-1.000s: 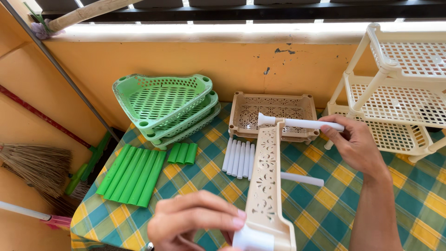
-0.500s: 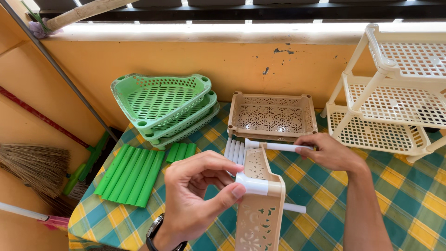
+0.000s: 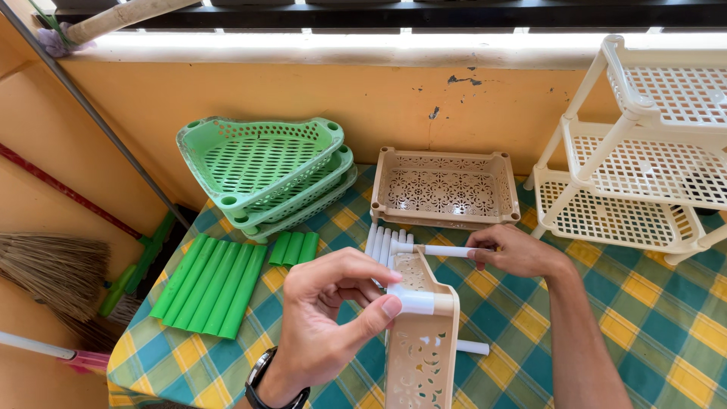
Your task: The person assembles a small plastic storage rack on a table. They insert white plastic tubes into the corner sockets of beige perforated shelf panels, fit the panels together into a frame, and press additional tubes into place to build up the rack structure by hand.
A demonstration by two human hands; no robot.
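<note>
Hands [image 3: 333, 310] on one beige tray [image 3: 420, 341], two white tubes [image 3: 447, 251]; three green baskets [image 3: 261, 170].

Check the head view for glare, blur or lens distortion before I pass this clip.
Head view: the bright strip along the wall top is blown out; the left hand and beige tray look sharp, lit softly with faint shadows; the white rack leans outward at the frame edge, wide-angle distortion.
</note>
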